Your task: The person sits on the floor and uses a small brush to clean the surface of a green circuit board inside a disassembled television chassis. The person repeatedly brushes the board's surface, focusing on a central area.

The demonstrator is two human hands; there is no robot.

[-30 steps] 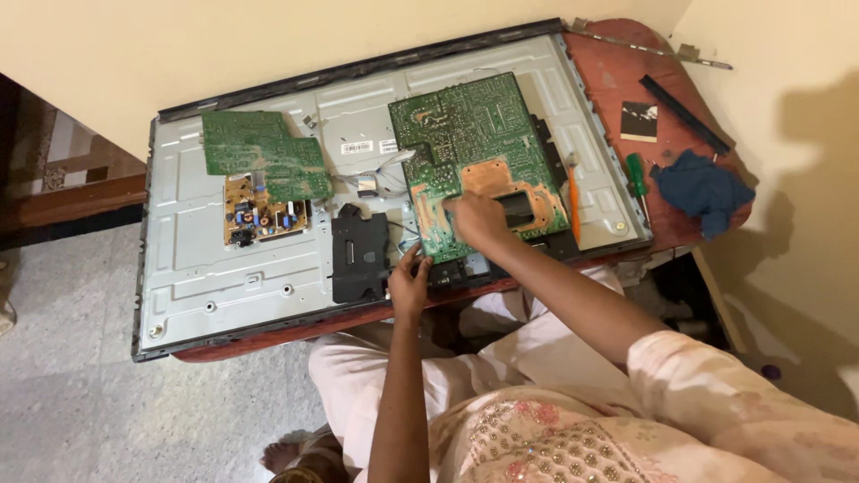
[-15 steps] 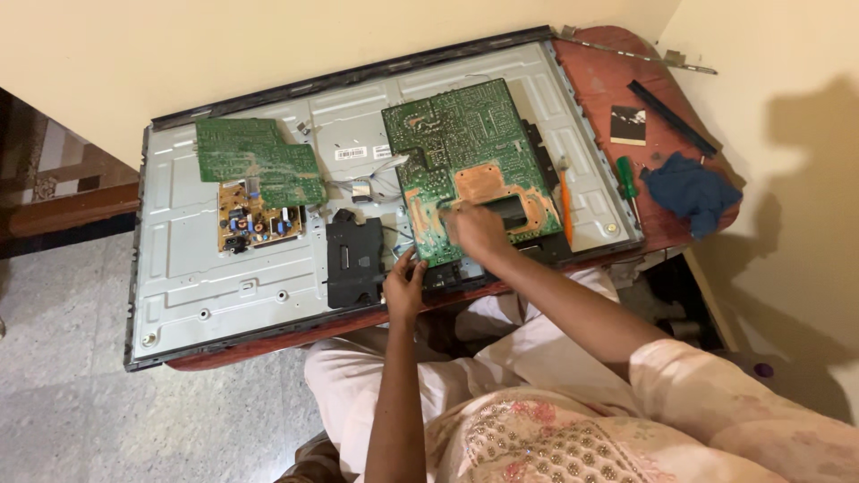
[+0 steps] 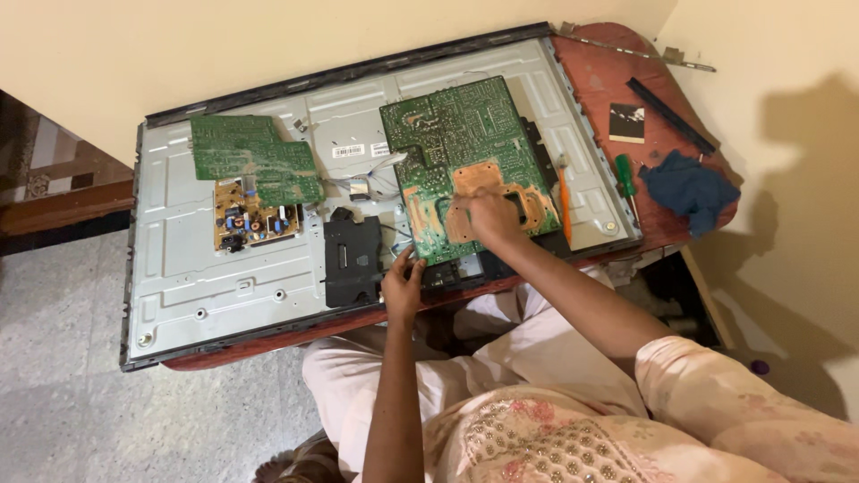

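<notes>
An opened flat-screen panel (image 3: 215,277) lies back-up on a reddish table (image 3: 599,80). A large green circuit board (image 3: 461,134) sits flipped over on its right half. My right hand (image 3: 488,217) rests on that board's near edge, fingers curled on it. My left hand (image 3: 403,284) touches the panel's near edge beside a black box-shaped module (image 3: 351,261), fingers apart. Whether the right hand pinches a small part is hidden.
A smaller green board (image 3: 255,161) and a yellow board with components (image 3: 253,217) lie on the panel's left. An orange-handled tool (image 3: 564,192), a green screwdriver (image 3: 625,179), a blue cloth (image 3: 687,188), a black strip (image 3: 669,114) and a metal bracket (image 3: 640,46) lie at right.
The view has shifted slightly. My right hand has stayed on the large board's near edge and my left hand by the black module; nothing else has visibly moved.
</notes>
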